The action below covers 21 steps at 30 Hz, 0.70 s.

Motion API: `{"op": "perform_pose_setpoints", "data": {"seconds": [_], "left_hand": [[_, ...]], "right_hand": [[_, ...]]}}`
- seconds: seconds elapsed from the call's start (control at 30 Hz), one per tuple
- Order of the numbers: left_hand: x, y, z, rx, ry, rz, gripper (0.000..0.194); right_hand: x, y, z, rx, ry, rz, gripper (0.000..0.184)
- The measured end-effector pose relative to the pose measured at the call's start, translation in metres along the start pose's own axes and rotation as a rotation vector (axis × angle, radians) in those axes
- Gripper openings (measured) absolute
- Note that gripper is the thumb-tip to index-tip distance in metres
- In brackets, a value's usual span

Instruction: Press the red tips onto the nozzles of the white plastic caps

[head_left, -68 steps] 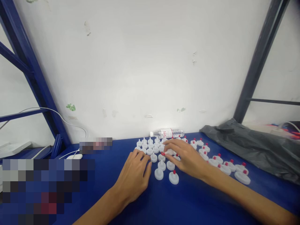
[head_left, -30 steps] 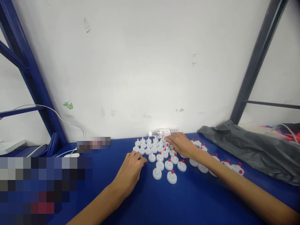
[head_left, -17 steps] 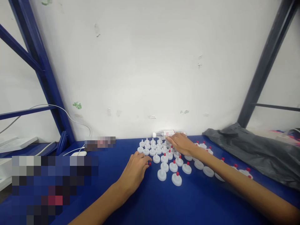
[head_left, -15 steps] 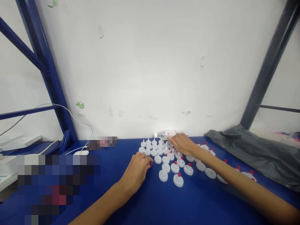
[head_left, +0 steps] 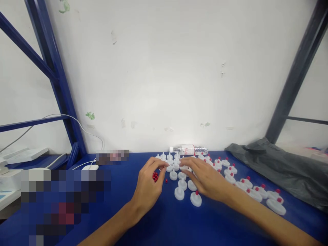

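My left hand [head_left: 150, 180] is over the blue table, its thumb and index fingertips pinched together beside the white nozzle lids [head_left: 173, 175]. Anything between those tips is too small to make out. Small red caps [head_left: 155, 176] lie in a pile, partly hidden behind this hand. A loose red cap [head_left: 166, 181] lies just right of its thumb. Over the lids reaches my right hand [head_left: 205, 176], thumb and index finger slightly apart, covering several of them. In front of it stands a white lid [head_left: 196, 199] with a red cap on its nozzle.
Many red-capped lids [head_left: 262, 191] spread to the right across the blue table [head_left: 164, 225]. A clear plastic bottle [head_left: 189, 149] lies against the wall. Grey sheeting [head_left: 256, 160] covers the right rear edge. A white cable [head_left: 87, 134] and blurred items are on the left.
My right hand has drawn back from beside the bottle toward my left hand. My left hand has risen slightly from the table, showing the red pile behind it.
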<state>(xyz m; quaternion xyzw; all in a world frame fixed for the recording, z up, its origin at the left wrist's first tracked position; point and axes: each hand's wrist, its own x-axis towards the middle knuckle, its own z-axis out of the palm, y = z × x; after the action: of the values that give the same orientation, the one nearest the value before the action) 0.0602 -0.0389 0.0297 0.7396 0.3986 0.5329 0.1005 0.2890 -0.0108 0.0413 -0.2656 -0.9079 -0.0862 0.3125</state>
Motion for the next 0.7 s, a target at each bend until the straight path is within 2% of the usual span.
{"op": "perform_pose_setpoints", "data": {"seconds": [0.17, 0.47, 0.7], "left_hand": [[-0.004, 0.001, 0.004, -0.161, -0.041, -0.077, 0.012], [-0.009, 0.003, 0.009, -0.191, -0.12, -0.082, 0.01], [-0.006, -0.002, 0.009, -0.242, -0.042, -0.103, 0.011]], "right_hand": [[-0.001, -0.012, 0.005, 0.072, -0.046, -0.073, 0.026], [-0.006, -0.013, 0.009, 0.121, -0.009, -0.104, 0.026], [-0.003, -0.015, 0.005, 0.116, 0.046, -0.084, 0.025]]}}
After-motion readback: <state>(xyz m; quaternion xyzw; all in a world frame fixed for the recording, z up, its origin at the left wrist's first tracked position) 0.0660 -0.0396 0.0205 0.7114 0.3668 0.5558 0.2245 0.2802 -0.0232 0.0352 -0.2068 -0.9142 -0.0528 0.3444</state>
